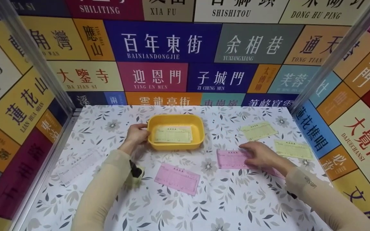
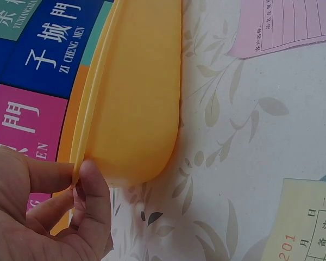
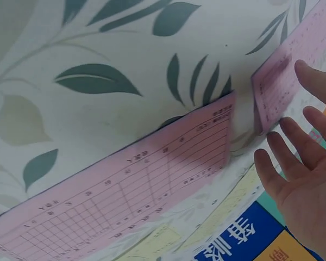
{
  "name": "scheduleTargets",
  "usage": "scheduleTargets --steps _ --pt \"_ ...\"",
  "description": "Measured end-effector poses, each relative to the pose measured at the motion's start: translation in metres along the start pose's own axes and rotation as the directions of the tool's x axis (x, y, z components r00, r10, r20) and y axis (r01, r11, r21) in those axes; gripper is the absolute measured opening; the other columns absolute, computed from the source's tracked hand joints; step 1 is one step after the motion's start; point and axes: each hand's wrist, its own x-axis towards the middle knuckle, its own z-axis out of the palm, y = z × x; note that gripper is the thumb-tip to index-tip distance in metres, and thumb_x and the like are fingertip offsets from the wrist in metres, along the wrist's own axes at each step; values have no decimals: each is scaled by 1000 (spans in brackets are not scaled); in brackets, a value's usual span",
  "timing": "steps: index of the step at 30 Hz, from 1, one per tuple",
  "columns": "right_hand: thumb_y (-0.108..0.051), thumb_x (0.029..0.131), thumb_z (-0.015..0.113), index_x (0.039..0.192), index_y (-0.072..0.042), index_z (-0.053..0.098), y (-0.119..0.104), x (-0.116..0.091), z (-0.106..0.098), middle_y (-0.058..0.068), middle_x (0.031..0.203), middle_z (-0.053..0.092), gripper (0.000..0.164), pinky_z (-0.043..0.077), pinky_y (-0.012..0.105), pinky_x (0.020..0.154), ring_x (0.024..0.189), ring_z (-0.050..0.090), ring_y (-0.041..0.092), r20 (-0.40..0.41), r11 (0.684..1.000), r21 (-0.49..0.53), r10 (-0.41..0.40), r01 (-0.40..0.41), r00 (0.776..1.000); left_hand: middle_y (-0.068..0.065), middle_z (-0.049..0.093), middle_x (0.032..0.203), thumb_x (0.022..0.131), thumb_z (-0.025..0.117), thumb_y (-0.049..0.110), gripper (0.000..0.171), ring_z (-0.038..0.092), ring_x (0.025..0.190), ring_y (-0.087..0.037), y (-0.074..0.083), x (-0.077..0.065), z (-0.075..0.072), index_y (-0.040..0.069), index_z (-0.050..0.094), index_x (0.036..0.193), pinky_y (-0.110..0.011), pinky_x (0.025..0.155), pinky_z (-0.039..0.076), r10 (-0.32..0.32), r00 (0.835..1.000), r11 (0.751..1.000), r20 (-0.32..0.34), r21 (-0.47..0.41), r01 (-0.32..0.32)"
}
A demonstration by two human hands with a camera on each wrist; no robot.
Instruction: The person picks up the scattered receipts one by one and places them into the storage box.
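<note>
My left hand [image 1: 136, 137] pinches the left rim of a yellow plastic box [image 1: 176, 146], thumb on one side and fingers on the other, as the left wrist view shows up close. Pale yellow printed slips [image 1: 172, 135] lie inside the box. On the right, my right hand [image 1: 262, 156] is over a pink printed slip [image 1: 231, 159], covering its right end in the head view. Its fingers are spread and slightly bent, with nothing between them in the right wrist view. Another pink slip [image 3: 114, 201] lies nearer my right wrist, largely hidden by the forearm in the head view.
A pink slip [image 1: 178, 178] lies in front of the box. Two yellow slips [image 1: 259, 130] lie at the right, a whitish slip [image 1: 79, 166] at the left. A yellow-green slip [image 1: 136, 182] is partly under my left forearm. Sign-printed walls [image 1: 162, 41] enclose the flowered tabletop [image 1: 217, 202].
</note>
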Motion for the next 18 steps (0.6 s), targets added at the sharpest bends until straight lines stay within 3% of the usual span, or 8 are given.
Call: scheduleTargets --steps 9,18 --pt "-13 96 85 158 -8 63 7 1 0 24 156 66 66 38 73 130 149 56 53 0 999 15 52 -52 999 -14 72 124 96 62 -1 65 69 94 -19 0 -1 -1 10 62 160 -24 72 59 -11 1000 1000 -2 -20 11" --pt "-10 91 89 149 -3 70 6 18 0 17 130 74 62 54 63 115 120 70 38 -19 998 34 53 -52 998 -11 73 99 92 60 -5 64 62 71 -12 -3 -4 -1 3 65 155 -30 69 57 53 998 996 15 -69 -52"
